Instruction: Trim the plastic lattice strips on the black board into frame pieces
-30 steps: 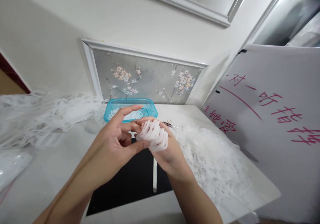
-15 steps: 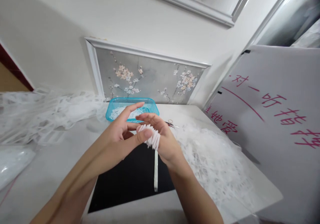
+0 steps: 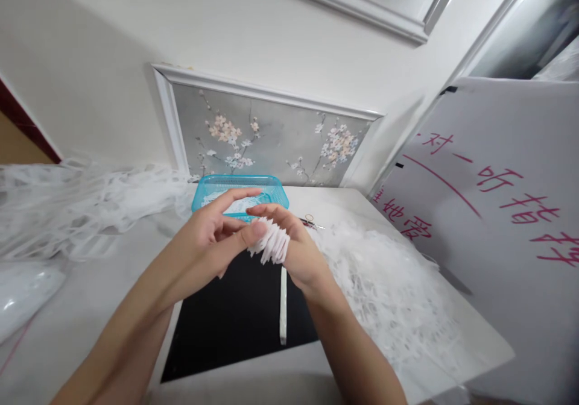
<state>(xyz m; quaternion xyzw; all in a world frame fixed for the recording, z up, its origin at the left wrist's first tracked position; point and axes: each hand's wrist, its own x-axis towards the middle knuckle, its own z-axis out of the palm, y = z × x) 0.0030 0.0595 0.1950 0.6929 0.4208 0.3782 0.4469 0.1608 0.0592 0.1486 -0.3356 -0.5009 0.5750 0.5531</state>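
Observation:
Both hands meet above a black mat [image 3: 235, 326] on the white table [image 3: 81, 326]. My right hand [image 3: 298, 254] is wrapped round a folded, fan-like stack of white strips [image 3: 274, 245]. My left hand [image 3: 212, 242] pinches the stack's near edge with thumb and fingers, index finger stretched over it. A single white strip [image 3: 283, 305] lies on the mat just below the hands.
A turquoise plastic basket [image 3: 278, 191] with white pieces stands behind the hands. Small scissors [image 3: 310, 222] lie to its right. Heaps of white cut netting cover the table's right side [image 3: 389, 290] and the left back [image 3: 67, 203]. A white board with red writing [image 3: 488, 212] leans at right.
The white stack has been pressed together and now looks smaller, held lower between the hands. My left thumb has moved onto its edge. The view has shifted slightly.

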